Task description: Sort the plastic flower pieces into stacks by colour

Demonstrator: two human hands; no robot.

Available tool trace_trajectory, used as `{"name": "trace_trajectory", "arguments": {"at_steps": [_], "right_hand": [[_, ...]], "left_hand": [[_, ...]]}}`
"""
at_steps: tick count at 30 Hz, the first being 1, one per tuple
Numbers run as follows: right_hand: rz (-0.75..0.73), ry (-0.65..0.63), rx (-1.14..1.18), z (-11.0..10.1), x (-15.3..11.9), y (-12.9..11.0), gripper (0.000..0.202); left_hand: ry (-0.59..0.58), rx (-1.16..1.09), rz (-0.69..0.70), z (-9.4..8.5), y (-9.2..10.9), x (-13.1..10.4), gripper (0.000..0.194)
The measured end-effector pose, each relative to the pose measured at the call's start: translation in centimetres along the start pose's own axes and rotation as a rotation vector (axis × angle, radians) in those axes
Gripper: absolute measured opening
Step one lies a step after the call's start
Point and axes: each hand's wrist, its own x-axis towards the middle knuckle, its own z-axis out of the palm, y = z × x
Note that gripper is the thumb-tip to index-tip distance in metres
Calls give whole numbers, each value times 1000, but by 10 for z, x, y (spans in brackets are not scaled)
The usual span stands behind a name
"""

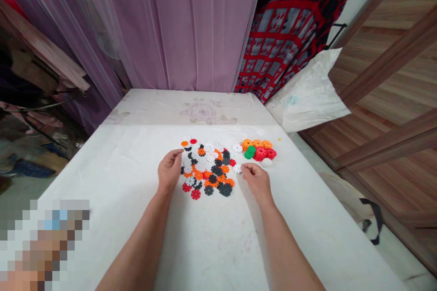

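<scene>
A loose heap of flat, notched plastic discs (pixel 205 166) in white, black, orange and red lies on the table. My right hand (pixel 257 182) is just right of it, thumb and fingertips pinched on the edge of a white disc (pixel 236 168). At the heap's left edge is my left hand (pixel 169 170), fingers curled and thumb close to the forefinger; whatever may be between them is too small to make out. Beyond my right hand sit grouped discs: an orange row (pixel 256 144), a red row (pixel 264 153), a green stack (pixel 250 153) and white discs (pixel 266 162).
A white cloth with a flower print covers the table (pixel 211 245). Purple curtains (pixel 191 27) hang behind it. A white sack (pixel 307 95) leans at the right rear corner, near a wooden door (pixel 392 82). A pixelated patch hides the lower left.
</scene>
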Motion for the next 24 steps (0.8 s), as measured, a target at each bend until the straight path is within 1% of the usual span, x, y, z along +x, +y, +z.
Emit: {"name": "trace_trajectory", "arguments": {"at_steps": [3, 9, 17, 24], "right_hand": [[-18, 12, -13, 1, 0, 0, 33], [-52, 83, -18, 1, -1, 6, 40], [-162, 109, -51, 3, -6, 12, 35], [-209, 110, -78, 4, -9, 13, 34]], "left_hand": [[-1, 3, -7, 0, 1, 0, 32], [4, -3, -16, -1, 4, -1, 31], [-12, -2, -26, -1, 5, -1, 33], [-12, -25, -31, -1, 3, 0, 33]]}}
